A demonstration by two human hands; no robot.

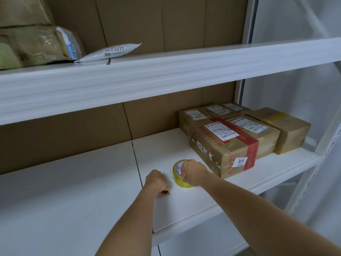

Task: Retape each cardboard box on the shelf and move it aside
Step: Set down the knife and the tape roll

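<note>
White shelf: right grip round yellow tape roll.

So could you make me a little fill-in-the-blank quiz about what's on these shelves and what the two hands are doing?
1. The right hand grips a roll of ____ tape standing on the lower shelf.
2. The front box is banded with ____ tape.
3. Its white sticker reads ____.
4. The white pouch lies on the ____ shelf, while the left hand holds a small dark object.

Missing words: yellow; red; 3011; upper
</note>
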